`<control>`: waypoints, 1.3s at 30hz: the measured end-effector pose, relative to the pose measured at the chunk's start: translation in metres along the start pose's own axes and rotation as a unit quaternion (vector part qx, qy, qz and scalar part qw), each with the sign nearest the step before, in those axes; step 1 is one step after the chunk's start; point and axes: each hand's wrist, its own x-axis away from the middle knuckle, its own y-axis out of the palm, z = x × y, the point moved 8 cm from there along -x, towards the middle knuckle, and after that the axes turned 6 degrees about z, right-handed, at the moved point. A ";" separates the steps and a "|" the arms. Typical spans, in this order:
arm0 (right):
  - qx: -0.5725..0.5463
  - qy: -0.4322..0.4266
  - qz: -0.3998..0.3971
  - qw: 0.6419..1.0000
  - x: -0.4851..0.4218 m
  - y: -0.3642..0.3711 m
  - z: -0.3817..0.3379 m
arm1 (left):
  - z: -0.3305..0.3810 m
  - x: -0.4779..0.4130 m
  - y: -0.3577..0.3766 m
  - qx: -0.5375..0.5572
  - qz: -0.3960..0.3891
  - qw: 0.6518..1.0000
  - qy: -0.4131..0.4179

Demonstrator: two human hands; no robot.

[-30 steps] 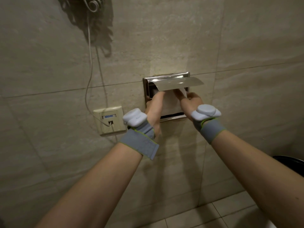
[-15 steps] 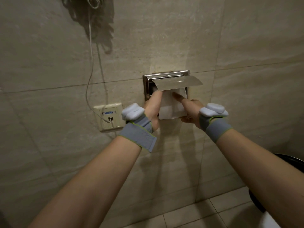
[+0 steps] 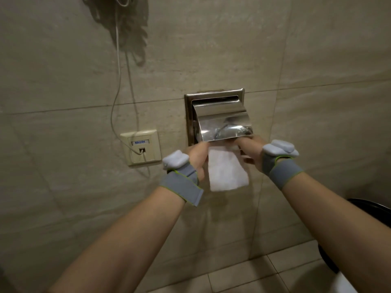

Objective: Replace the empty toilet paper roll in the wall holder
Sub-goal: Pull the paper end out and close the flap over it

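Observation:
A recessed chrome wall holder (image 3: 214,96) is set into the beige tiled wall, and its shiny flap (image 3: 224,123) hangs down over the opening. A white tail of toilet paper (image 3: 226,170) hangs below the flap's lower edge. My left hand (image 3: 197,158) pinches the paper's upper left edge. My right hand (image 3: 250,151) grips its upper right corner, fingertips tucked under the flap. The roll itself is hidden behind the flap. Both wrists wear grey straps with pale sensor pods.
A cream wall socket (image 3: 140,146) with a thin white cable (image 3: 115,98) plugged in sits left of the holder. A dark round object (image 3: 369,208) shows at the right edge. Floor tiles (image 3: 243,275) lie below.
The flap has dropped from nearly horizontal to hanging over the opening. Both hands have come down out of the recess, drawing a longer tail of paper below the flap.

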 end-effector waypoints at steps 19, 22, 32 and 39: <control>0.005 -0.022 0.015 1.000 0.003 0.005 0.013 | 0.010 0.006 -0.032 -0.067 0.081 0.987 0.121; -0.002 0.008 0.008 1.000 0.005 -0.001 0.021 | -0.005 0.006 -0.034 -0.107 0.083 0.988 0.077; -0.046 -0.014 0.030 0.998 -0.008 -0.013 0.022 | -0.005 0.011 -0.039 -0.090 0.081 0.989 0.088; -0.083 -0.033 0.005 0.996 -0.007 0.000 0.015 | 0.024 0.021 -0.045 -0.078 0.138 0.957 0.243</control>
